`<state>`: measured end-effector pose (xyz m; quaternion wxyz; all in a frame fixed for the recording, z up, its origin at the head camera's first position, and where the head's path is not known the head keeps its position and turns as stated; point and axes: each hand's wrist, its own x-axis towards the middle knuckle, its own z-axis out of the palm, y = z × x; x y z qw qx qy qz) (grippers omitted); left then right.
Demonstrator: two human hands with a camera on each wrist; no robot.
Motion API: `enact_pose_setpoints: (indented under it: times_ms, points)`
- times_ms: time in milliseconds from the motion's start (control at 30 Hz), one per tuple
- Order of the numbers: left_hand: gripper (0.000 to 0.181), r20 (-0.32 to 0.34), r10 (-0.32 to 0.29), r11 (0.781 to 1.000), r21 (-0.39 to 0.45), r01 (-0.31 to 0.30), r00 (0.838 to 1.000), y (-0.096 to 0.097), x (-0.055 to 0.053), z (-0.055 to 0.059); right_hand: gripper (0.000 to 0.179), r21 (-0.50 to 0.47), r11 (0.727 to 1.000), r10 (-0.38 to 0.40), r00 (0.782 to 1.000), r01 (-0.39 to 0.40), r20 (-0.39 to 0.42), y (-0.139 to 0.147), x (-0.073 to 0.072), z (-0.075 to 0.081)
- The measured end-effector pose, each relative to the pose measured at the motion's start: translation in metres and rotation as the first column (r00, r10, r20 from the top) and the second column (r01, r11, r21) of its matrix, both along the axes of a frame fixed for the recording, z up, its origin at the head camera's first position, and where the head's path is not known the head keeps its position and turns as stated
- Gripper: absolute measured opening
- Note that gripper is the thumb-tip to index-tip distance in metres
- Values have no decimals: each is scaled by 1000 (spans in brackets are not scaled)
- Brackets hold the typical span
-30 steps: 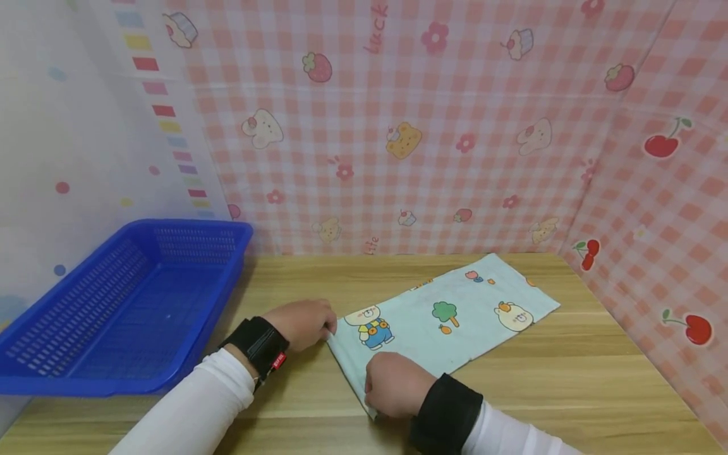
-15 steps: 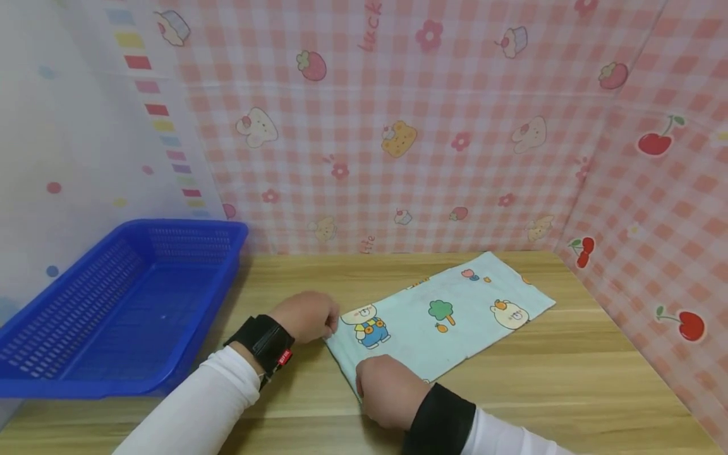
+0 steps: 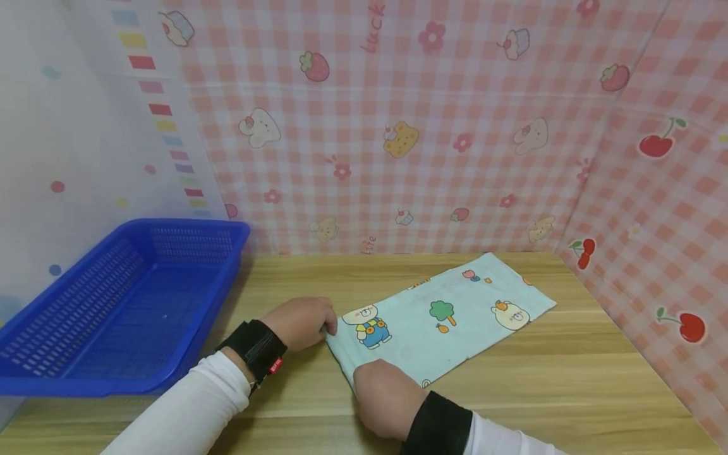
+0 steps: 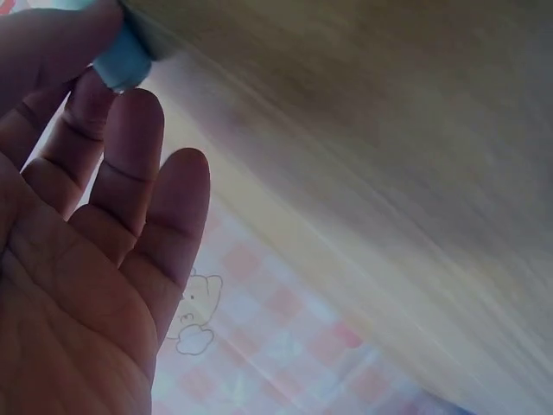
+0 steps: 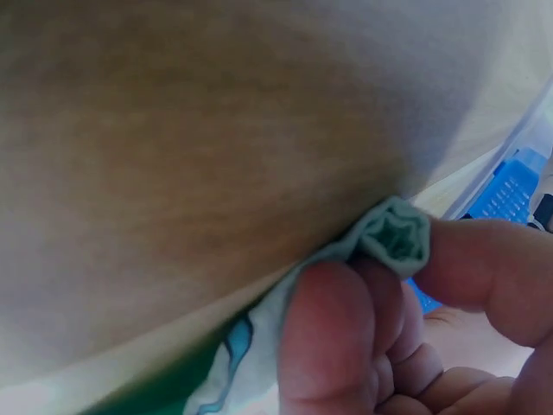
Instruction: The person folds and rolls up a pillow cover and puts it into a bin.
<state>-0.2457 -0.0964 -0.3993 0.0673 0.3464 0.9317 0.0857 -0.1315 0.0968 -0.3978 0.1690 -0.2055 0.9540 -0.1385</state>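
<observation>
While the right hand [image 3: 389, 398], nearest the wearer, grips the near end of a rolled edge [image 5: 396, 238] on the pale blue-green printed cloth [image 3: 438, 344], its thumb and fingers [image 5: 327, 337] are drawn in to the thickness of that roll, bearing on it from opposite sides; the right wrist view shows several layers wound into the end of the roll. Farther along the same edge, the left hand [image 3: 301, 322] pinches the other end between thumb and fingertips, with a gap no wider than the roll; the outermost finger is bent and held apart from it.

The cloth lies on the table [image 3: 512, 392] as a long flat strip, running diagonally from both hands toward the far right, bear and tree prints facing up; only the end at the hands is rolled. The step in hand is judged to be rolling the strip from this end, at an early stage; the next move appears to call for turning both ends of the roll forward at an equal rate, toward the far right end; keep the roll firm and square to the long sides; uneven turning could skew it, and slack fingers could let it unwind.

To the left, well apart from the cloth, stands a blue plastic basket [image 3: 85, 387]; behind the table hangs a pink checked sheet [image 3: 364, 82] with printed figures.
</observation>
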Motion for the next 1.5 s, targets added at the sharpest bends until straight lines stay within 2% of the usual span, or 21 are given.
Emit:
enact_pose_setpoints:
  times_ms: [67,167,300,400,467,600,700,867,967,1033,1200,1367,1500]
  points:
    - [14,-6,-4,1000,-8,4,1000,0,0,-1,8,-16,1000,-15,1000,16,12,2,-1,-2]
    - [14,2,-10,1000,-13,10,1000,-1,-1,-3,6,-61,996,-57,995,62,81,7,-8,-10]
    - [16,51,-10,1000,-19,11,999,-1,-5,-5,6,-114,988,-81,977,105,196,19,-26,-35]
    - [19,97,7,999,-36,-4,995,2,-10,-6,6,-130,986,-72,970,104,234,27,-36,-47]
    - [22,129,24,999,-51,-18,991,5,-13,-5,8,-132,985,-75,965,111,251,29,-37,-43]
    - [25,162,61,996,-73,-50,985,11,-16,1,14,-128,984,-90,966,124,242,27,-27,-19]
    - [25,143,81,994,-87,-69,986,15,-15,5,18,-124,983,-106,967,138,231,24,-19,-1]
    - [26,85,84,996,-37,-81,993,18,-9,6,19,-116,983,-113,964,144,242,25,-21,-3]
    - [22,55,68,998,5,-69,996,15,-4,6,18,-131,982,-111,973,139,201,21,-15,0]
    - [19,37,53,999,11,-54,998,11,0,5,15,-107,988,-92,984,109,149,17,-9,1]
    - [16,14,22,1000,-1,-22,1000,6,5,5,11,-7,999,-47,999,47,24,7,3,4]
    - [12,-41,-29,1000,-8,29,999,6,5,2,14,23,999,-38,999,38,-16,3,6,4]
    - [10,-79,-63,998,-26,62,995,6,4,-2,10,14,1000,-28,1000,28,-7,6,2,2]
